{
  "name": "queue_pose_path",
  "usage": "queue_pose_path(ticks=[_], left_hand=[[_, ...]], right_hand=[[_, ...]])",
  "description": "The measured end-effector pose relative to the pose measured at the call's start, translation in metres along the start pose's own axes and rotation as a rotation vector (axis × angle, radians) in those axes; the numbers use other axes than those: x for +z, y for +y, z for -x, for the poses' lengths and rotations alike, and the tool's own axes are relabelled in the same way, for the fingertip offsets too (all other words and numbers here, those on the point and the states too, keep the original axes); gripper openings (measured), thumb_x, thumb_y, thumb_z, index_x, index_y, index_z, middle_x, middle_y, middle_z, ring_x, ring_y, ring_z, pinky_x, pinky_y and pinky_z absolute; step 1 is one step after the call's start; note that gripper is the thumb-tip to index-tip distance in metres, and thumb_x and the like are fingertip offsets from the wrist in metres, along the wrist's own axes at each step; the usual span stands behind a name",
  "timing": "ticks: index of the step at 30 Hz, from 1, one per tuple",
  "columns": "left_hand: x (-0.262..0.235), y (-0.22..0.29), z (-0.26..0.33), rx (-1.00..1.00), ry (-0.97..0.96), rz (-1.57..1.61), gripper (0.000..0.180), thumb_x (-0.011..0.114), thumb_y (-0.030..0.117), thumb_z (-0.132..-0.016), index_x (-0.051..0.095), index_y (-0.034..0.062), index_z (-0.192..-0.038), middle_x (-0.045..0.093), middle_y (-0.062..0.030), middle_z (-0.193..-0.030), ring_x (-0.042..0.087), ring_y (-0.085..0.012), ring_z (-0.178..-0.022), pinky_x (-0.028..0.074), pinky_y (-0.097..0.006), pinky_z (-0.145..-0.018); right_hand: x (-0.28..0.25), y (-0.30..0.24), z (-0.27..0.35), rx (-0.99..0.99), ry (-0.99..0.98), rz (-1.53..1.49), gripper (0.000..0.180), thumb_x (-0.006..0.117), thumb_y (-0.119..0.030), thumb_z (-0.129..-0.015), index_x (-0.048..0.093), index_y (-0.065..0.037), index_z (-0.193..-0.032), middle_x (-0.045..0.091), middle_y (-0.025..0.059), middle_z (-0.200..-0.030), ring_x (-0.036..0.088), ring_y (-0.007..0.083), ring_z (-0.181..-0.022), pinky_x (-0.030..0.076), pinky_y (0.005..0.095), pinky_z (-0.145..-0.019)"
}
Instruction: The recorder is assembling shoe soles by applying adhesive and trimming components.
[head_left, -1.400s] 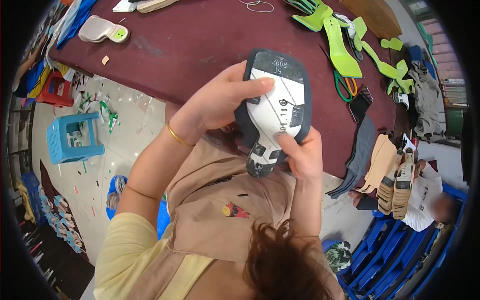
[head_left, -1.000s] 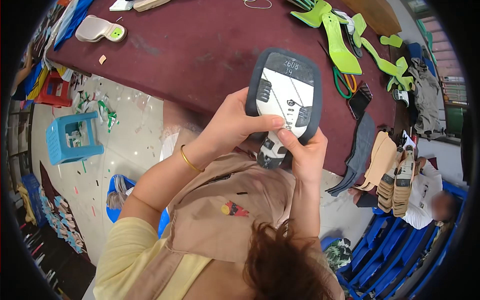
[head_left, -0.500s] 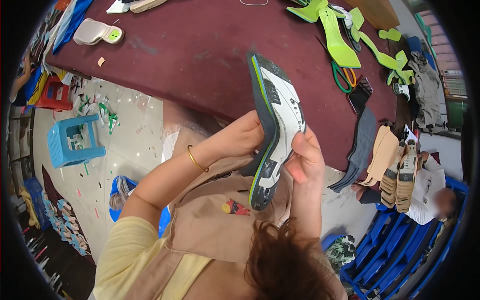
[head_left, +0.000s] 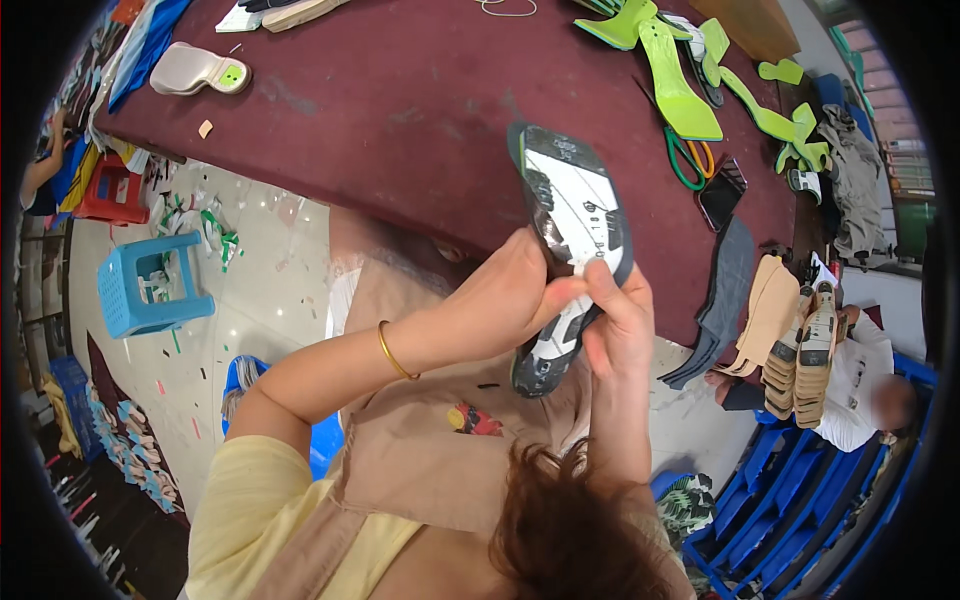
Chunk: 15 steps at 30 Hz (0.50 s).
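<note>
I hold a shoe insole board (head_left: 590,205), black at both ends with a white middle, above my lap at the table's near edge. Its white and black face is turned up toward me. My left hand (head_left: 505,300) is closed on its left edge at the narrow middle, the thumb reaching across the face. Gripping the right edge, my right hand (head_left: 620,315) has its thumb on the white face and its other fingers partly hidden behind. The two thumbs are close together. A small dark scrap (head_left: 488,386) shows against my brown apron (head_left: 420,440).
On the maroon table (head_left: 400,130) lie lime-green insole pieces (head_left: 675,90), scissors (head_left: 685,160), a phone (head_left: 722,195), grey pieces (head_left: 725,290) and a pale insole (head_left: 200,70). A blue stool (head_left: 150,285) stands left among floor scraps. Another person (head_left: 855,380) is at the right, near blue racks (head_left: 780,500).
The insole board has turned from edge-on, so more of its white face shows and its green side edge is hidden. My left hand has shifted right, its thumb coming over the face.
</note>
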<state>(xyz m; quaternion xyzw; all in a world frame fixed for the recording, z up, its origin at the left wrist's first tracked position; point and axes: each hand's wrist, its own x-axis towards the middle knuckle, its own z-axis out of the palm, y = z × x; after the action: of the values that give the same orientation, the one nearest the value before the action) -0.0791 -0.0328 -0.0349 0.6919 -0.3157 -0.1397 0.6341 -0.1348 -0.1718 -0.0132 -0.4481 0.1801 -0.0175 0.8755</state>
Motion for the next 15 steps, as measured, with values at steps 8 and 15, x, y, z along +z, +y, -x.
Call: queue_pose_path(ticks=[8, 15], left_hand=[[-0.032, -0.001, -0.006, -0.344, -0.291, 0.633, 0.034, 0.05, 0.029, -0.096, 0.051, -0.0012, -0.112, 0.056, -0.0054, -0.104, 0.052, -0.0171, -0.1, 0.043, -0.033, -0.089], [-0.006, -0.013, -0.001, 0.144, -0.014, -0.22, 0.041, 0.061, 0.018, -0.087, 0.044, -0.0014, -0.119, 0.053, -0.0179, -0.101, 0.054, -0.0365, -0.085, 0.044, -0.043, -0.078]], right_hand=[[-0.019, -0.002, -0.003, 0.071, -0.054, -0.11, 0.032, 0.065, -0.013, -0.087, 0.057, 0.001, -0.115, 0.064, 0.0098, -0.108, 0.063, 0.0157, -0.094, 0.051, 0.0296, -0.082], [-0.009, 0.007, -0.006, 0.067, 0.036, -0.08, 0.03, 0.065, -0.011, -0.087, 0.058, 0.001, -0.113, 0.064, 0.0093, -0.107, 0.062, 0.015, -0.094, 0.05, 0.029, -0.083]])
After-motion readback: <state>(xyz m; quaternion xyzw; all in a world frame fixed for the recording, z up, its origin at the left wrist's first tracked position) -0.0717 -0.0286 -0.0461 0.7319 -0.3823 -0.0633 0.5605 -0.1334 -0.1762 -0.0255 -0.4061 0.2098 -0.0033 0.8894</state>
